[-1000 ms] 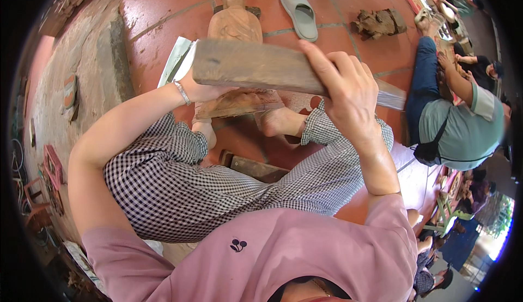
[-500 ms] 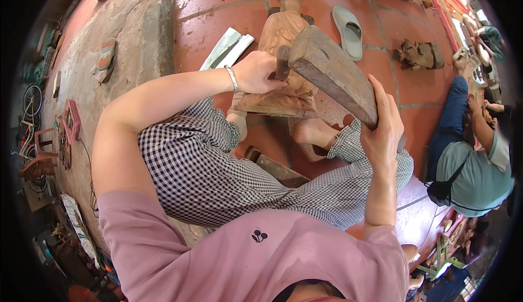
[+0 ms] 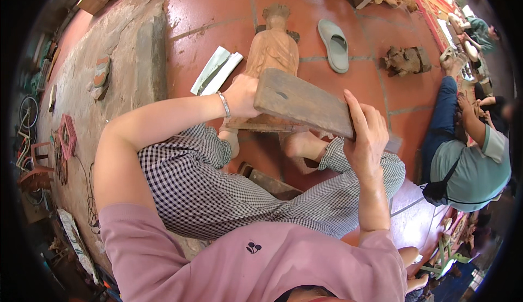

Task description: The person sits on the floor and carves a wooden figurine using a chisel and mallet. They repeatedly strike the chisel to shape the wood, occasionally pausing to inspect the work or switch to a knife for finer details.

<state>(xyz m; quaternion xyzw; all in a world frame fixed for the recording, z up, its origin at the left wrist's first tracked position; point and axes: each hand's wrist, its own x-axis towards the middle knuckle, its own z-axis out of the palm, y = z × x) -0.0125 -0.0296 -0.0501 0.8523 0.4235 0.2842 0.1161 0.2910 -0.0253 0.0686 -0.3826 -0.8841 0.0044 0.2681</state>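
A carved wooden statue of a robed figure (image 3: 272, 51) is in front of me, its head end away from me and its base by my bare feet. My left hand (image 3: 242, 96) is closed at the statue's lower part. The chisel in that fist, whose round handle end showed earlier, is now hidden behind the mallet. My right hand (image 3: 368, 136) grips a thick, flat wooden mallet (image 3: 305, 101) near its right end. The mallet's broad left end overlaps the left fist from this viewpoint; whether it touches the chisel cannot be seen.
A grey-green slipper (image 3: 333, 46) lies right of the statue, and a rough wood chunk (image 3: 406, 61) beyond it. White folded strips (image 3: 217, 72) lie left. A raised concrete slab (image 3: 128, 56) borders the tiles. Another person (image 3: 468, 165) sits at the right.
The mallet has swung down and left, its broad end now covering the chisel handle. My view has shifted slightly, so the floor things appear lower and farther left.
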